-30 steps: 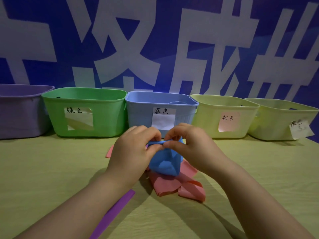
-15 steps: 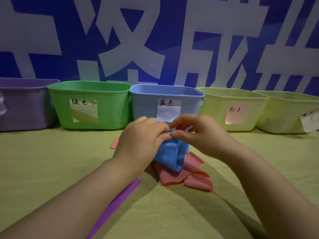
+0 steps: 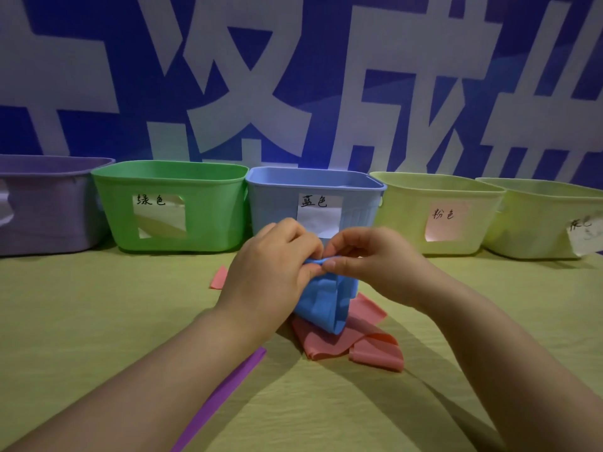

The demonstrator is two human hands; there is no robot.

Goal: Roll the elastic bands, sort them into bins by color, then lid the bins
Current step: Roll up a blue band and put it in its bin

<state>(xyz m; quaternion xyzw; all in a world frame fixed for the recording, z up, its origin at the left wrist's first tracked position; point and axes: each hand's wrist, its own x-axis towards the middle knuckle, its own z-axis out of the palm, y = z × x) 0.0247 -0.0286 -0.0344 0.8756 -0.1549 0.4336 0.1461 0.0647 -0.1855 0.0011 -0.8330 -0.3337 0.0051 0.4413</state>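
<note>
Rolling the blue band. My left grip (image 3: pixel 270 275) and right grip (image 3: pixel 375 265) meet fingertip to fingertip, each pinching the top edge of the blue band (image 3: pixel 323 301), which is held just above the surface (image 3: pixel 98 321) at 6 o'clock of the blue bin (image 3: pixel 277 203). Over the last second both grips have kept their place and the hanging tail looks scarcely shorter. I judge the roll barely begun, with binning still some way off. The tail hangs down to the pink band (image 3: pixel 352 344), at 6 o'clock of my grips. A purple band (image 3: pixel 225 389) at 7 o'clock runs beside my left forearm and out of view. My fingers hide the rolled edge, so its turns cannot be counted. The bin walls hide the contents, and no lids show. The bin (image 3: pixel 528 230) at 3 o'clock is cut off, its label unreadable.
</note>
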